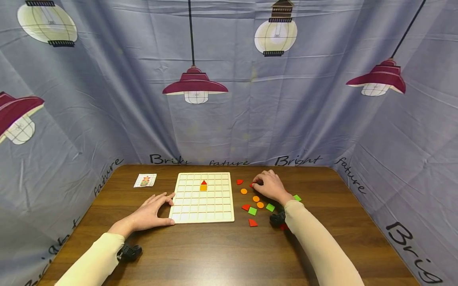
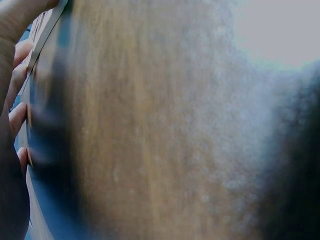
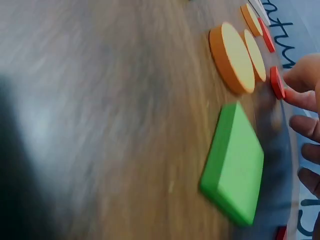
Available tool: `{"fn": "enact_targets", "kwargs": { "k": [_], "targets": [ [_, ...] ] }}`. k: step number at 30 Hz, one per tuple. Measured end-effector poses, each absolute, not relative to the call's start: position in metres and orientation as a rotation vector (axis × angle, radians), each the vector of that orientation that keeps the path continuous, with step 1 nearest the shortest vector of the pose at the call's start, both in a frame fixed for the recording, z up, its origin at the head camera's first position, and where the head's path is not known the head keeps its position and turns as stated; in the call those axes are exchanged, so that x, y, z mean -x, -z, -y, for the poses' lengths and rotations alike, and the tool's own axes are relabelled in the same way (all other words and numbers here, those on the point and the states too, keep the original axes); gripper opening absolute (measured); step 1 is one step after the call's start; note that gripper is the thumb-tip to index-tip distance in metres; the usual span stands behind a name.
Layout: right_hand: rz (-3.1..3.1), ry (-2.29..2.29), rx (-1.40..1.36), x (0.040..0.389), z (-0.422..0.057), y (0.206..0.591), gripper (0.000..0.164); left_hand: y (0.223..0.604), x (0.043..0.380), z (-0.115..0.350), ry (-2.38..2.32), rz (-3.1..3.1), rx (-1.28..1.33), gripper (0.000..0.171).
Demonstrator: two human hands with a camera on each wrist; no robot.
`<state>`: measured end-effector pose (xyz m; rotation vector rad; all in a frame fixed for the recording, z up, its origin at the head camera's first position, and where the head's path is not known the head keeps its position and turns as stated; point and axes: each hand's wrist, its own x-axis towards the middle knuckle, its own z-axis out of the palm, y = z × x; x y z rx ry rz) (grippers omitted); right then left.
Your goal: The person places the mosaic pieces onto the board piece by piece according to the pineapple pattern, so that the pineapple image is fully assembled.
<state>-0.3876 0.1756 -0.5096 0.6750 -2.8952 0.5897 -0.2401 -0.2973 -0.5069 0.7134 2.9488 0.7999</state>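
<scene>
My left hand rests at the left edge of a pale gridded board, its thumb by the near corner and its fingers spread along the side. On the board, an orange square piece has a red triangular piece directly above it. To the right of the board, my right hand pinches a small red piece between thumb and index finger, low over the table. The hand partly hides that piece's shape in the head view.
Around my right hand lie orange discs, green squares and red quarter-round pieces. A printed picture card lies beyond my left hand. Behind the wooden table hangs a grey-blue curtain.
</scene>
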Motion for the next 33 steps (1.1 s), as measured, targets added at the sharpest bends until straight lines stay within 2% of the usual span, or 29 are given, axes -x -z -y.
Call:
{"fn": "enact_targets", "kwargs": {
  "k": [8,16,33],
  "targets": [
    [2.905,-0.694,-0.691,0.3849,-0.1861,0.5111,0.023,0.5085,0.2409,0.2982,-0.795,-2.958,-0.723,0.053],
    [2.913,-0.778,-0.659,0.383,-0.1861,0.5129,0.035,0.5084,0.2407,0.2973,-0.809,-2.952,-0.732,0.053],
    [2.884,-0.75,-0.663,0.38,-0.1848,0.5146,0.03,0.5068,0.2393,0.296,-0.811,-2.951,-0.727,0.052]
  ]
}}
